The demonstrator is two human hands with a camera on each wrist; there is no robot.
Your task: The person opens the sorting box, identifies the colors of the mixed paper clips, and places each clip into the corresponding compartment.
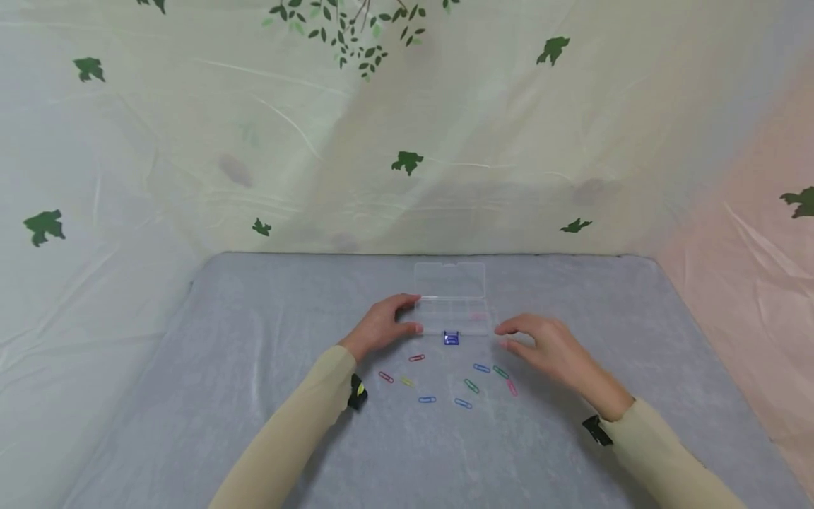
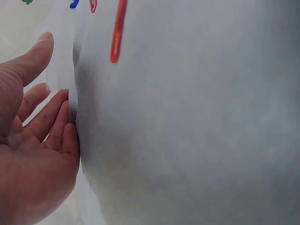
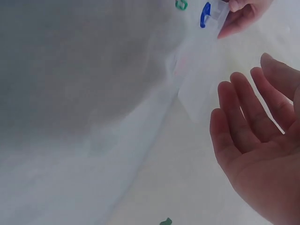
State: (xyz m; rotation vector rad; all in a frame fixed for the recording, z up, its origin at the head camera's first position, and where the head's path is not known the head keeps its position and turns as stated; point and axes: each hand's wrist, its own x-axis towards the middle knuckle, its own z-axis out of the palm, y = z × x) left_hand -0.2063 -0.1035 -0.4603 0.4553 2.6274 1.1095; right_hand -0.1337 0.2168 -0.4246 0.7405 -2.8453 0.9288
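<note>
A clear plastic box with its lid raised at the back stands on the table, a blue latch on its front. My left hand holds the box's left end, thumb at the front corner and index finger at the back. Just off the right end, my right hand is held with thumb and fingers apart and nothing between them; its palm faces the box in the right wrist view. Something pink shows in the box's right part.
Several paper clips lie scattered in front of the box: a red clip, a yellow clip, a blue clip, a green clip and a pink clip among them. A grey cloth covers the table; a leaf-patterned curtain hangs behind.
</note>
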